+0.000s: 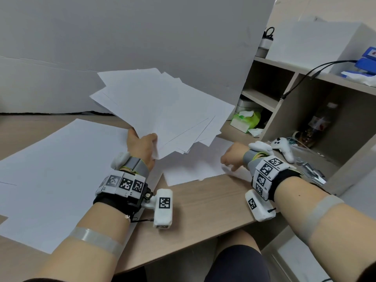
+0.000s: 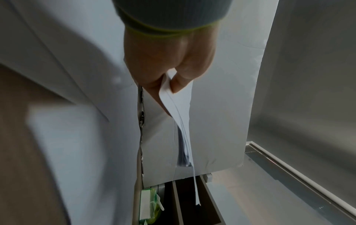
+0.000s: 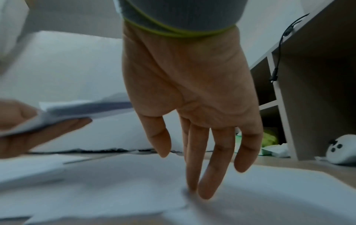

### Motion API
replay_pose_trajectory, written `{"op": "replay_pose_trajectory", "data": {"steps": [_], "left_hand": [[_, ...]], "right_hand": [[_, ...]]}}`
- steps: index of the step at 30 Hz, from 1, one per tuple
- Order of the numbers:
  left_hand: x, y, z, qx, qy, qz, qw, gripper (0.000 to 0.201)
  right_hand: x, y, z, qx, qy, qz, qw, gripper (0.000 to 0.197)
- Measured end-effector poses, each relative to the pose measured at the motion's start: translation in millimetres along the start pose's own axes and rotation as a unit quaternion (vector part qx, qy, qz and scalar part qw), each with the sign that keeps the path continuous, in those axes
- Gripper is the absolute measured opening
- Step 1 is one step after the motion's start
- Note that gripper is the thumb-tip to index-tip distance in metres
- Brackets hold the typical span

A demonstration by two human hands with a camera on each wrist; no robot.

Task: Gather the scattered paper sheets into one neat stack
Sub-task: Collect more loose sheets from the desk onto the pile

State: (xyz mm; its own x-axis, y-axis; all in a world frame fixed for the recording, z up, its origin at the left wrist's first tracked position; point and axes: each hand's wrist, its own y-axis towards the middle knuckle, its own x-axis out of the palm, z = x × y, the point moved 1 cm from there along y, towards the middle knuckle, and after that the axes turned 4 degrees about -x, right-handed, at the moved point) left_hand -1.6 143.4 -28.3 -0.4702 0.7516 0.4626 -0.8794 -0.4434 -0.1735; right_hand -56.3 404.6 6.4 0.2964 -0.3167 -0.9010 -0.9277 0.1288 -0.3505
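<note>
My left hand (image 1: 142, 145) grips a fanned bundle of white paper sheets (image 1: 162, 106) by one corner and holds it up above the desk; thumb and fingers pinch the bundle's edge (image 2: 169, 91). A single white sheet (image 1: 193, 165) lies flat on the wooden desk under the bundle. My right hand (image 1: 230, 159) reaches down onto that sheet's right edge with straight fingers (image 3: 208, 182) touching the paper (image 3: 115, 190). The held bundle (image 3: 80, 109) shows at the left of the right wrist view.
A large white sheet (image 1: 50, 174) covers the desk's left part. A grey board (image 1: 142, 47) stands behind. A shelf unit (image 1: 284, 94) at the right holds a green tissue pack (image 1: 244, 121) and a white controller (image 1: 284, 147). The desk's front edge (image 1: 203, 241) is near.
</note>
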Motion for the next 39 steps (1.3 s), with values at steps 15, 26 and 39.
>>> {"op": "replay_pose_trajectory", "data": {"steps": [15, 26, 39], "left_hand": [[2.5, -6.3, -2.7, -0.017, -0.015, 0.006, 1.0, 0.051], [1.3, -7.3, -0.7, -0.017, 0.003, 0.011, 1.0, 0.038], [1.7, -10.1, -1.1, -0.026, 0.008, 0.022, 0.999, 0.04]], "right_hand": [[9.9, -1.7, 17.6, 0.028, -0.079, 0.034, 0.996, 0.116], [3.5, -6.7, 9.3, 0.049, -0.126, -0.007, 0.991, 0.112], [-3.7, -12.7, -8.4, 0.033, -0.141, 0.083, 0.986, 0.085]]}}
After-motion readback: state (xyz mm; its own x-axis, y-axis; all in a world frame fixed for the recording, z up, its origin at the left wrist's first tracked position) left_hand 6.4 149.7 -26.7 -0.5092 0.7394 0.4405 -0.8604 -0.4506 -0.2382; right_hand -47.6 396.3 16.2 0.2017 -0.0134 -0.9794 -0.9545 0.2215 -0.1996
